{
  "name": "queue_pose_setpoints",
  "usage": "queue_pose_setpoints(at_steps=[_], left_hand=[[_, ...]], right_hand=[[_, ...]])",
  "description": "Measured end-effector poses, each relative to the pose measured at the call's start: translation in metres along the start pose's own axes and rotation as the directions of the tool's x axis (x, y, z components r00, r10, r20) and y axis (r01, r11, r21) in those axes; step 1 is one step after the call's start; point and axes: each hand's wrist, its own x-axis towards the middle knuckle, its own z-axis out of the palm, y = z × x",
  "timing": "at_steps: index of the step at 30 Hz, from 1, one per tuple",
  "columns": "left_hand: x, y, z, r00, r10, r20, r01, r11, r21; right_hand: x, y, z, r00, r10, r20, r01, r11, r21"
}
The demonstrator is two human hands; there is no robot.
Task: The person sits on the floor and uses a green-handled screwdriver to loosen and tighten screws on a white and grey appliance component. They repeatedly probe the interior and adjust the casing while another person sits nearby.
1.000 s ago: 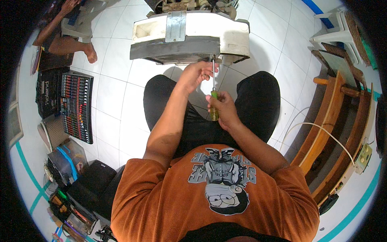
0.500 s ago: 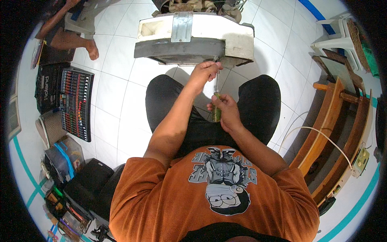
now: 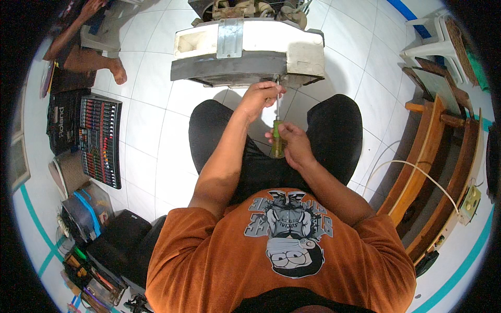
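Note:
My right hand [image 3: 295, 144] is closed around the green, see-through handle of a screwdriver [image 3: 277, 148], which points away from me. Farther along, the fingers of my left hand [image 3: 257, 100] pinch the metal shaft near its tip. That tip meets the lower front edge of a bulky white and dark grey appliance housing [image 3: 305, 56]; the exact spot is too small to make out. A metal bracket plate [image 3: 229, 39] lies over the top of the housing. Behind it, exposed mechanical parts [image 3: 250, 11] show at the frame's upper edge.
An audio mixer [image 3: 100, 141] lies on the tiled floor to the left, with a black bag [image 3: 65, 122] beside it. Another person's bare foot [image 3: 119, 72] shows at upper left. A wooden bench frame [image 3: 417, 167] and a white plastic chair [image 3: 433, 49] stand to the right.
The screwdriver handle has turned slightly in my right hand. My left fingers stay on the shaft. The whole view has shifted a little.

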Motion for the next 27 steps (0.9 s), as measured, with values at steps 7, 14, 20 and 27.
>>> queue_pose_setpoints(at_steps=[7, 14, 20, 27], left_hand=[[0.002, -0.003, 0.008, 0.994, 0.046, -0.104, -0.036, 0.995, 0.092], [0.000, 0.001, 0.007, 0.999, 0.018, -0.049, -0.017, 1.000, 0.004], [0.001, 0.003, 0.012, 0.992, 0.025, -0.123, -0.017, 0.998, 0.067], [0.001, -0.002, 0.006, 0.998, 0.024, -0.060, -0.026, 0.999, -0.034]], right_hand=[[0.005, 0.007, 0.003, 0.998, -0.070, 0.005, 0.069, 0.970, -0.233], [0.005, 0.003, -0.003, 0.996, 0.037, 0.080, -0.036, 0.999, -0.013], [0.005, 0.004, 0.001, 0.998, -0.064, -0.001, 0.062, 0.975, -0.213], [-0.002, 0.000, 0.004, 0.999, 0.017, 0.039, -0.018, 0.999, 0.031]])
